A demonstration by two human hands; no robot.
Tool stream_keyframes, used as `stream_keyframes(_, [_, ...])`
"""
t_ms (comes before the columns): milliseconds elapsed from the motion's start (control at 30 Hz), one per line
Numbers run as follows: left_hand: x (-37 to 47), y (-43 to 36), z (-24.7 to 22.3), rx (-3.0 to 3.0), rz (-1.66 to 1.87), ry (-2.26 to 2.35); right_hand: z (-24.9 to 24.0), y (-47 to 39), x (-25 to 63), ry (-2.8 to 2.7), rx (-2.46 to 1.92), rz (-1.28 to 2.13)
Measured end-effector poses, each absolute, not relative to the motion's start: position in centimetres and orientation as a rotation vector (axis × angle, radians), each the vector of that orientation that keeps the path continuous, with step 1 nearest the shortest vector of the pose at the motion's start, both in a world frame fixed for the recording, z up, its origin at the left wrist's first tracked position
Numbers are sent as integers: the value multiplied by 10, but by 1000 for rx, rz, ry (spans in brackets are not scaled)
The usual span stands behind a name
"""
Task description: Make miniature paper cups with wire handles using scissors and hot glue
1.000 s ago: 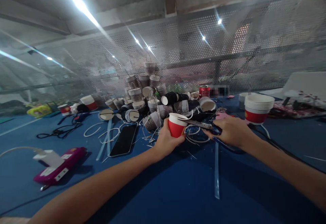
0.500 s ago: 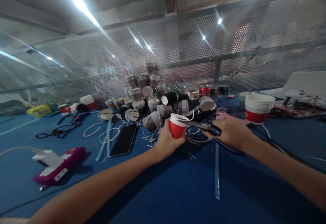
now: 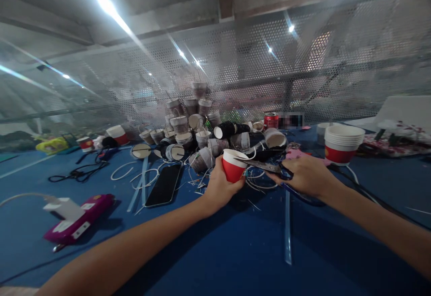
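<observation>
Left hand [image 3: 218, 186]: fingers wrapped round a red-and-white paper cup [image 3: 232, 170], thumb on the near right side; grasp firm. Cup nearly upright, tilted a little, rim above the fingers, white mouth uncovered. Right hand [image 3: 306, 175]: fingers closed about the handles of scissors [image 3: 269, 167]; blades point left, reaching the cup's rim just right of the left fingers. A narrow white strip [image 3: 251, 153] curls beside that rim; cannot tell whether joined to the cup.

On the blue bench [image 3: 229, 251], a clear strip [image 3: 288, 233] lies on the viewer's side of the right fingers. Black phone [image 3: 164, 186]: left of the left fingers. Stack of paper cups [image 3: 343, 148]: upright, beyond and right of the right fingers. Heap of grey-wrapped cups [image 3: 180, 125]: beyond the left fingers. Red can [image 3: 270, 121]: farther still, behind the scissors. Perforated screen [image 3: 249, 76]: farthest.
</observation>
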State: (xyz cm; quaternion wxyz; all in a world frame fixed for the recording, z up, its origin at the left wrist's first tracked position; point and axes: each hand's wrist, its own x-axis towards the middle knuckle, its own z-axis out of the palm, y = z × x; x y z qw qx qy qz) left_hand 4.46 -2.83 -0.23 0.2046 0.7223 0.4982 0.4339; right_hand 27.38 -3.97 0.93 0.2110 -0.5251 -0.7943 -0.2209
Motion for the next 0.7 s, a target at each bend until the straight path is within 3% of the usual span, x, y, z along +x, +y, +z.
stream_keyframes(700, [46, -30, -5, 2124, 1232, 1395, 14, -43, 264, -2230, -1691, -500])
